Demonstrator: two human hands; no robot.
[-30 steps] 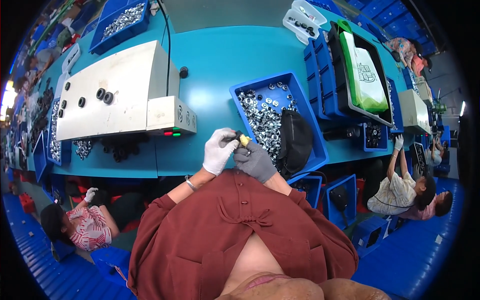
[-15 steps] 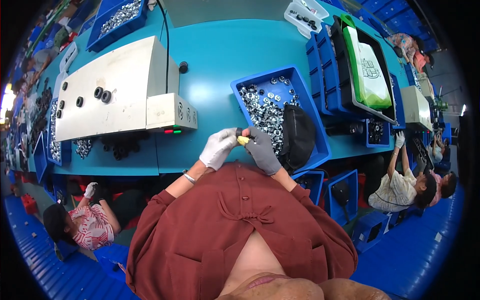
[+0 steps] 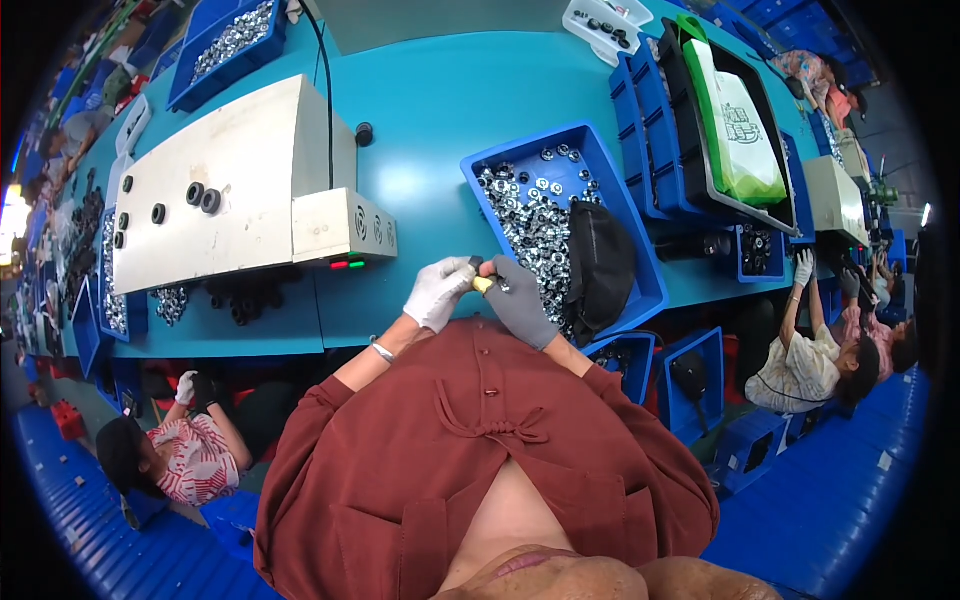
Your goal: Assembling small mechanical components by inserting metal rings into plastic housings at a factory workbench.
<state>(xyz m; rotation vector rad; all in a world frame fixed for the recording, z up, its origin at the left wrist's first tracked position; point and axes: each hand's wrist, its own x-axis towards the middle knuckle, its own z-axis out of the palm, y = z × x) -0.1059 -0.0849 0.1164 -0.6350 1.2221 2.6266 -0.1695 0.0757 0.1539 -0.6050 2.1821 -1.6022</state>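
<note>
My left hand (image 3: 438,294), in a white glove, is pinched at the front edge of the table on a small dark ring-like part (image 3: 476,267). Against it, my right hand (image 3: 520,302) in a grey glove is closed around a small yellow piece (image 3: 483,285), whose kind is too small to make out. The fingertips of both hands meet at the dark part. Just beyond my right hand stands a blue bin (image 3: 632,190) with many shiny metal nut-like parts (image 3: 525,215) and a black pouch (image 3: 602,268) lying on them.
A cream metal box (image 3: 225,180) with red and green lights stands left, dark rings on its top. Stacked blue crates (image 3: 640,130) and a black tray (image 3: 690,130) with a green-and-white bag (image 3: 742,135) stand right. Co-workers sit on both sides.
My hands stay together at nearly the same spot, with the right fingers slightly shifted around the yellow piece. The view has tilted a little. The co-worker's hands at right have moved slightly.
</note>
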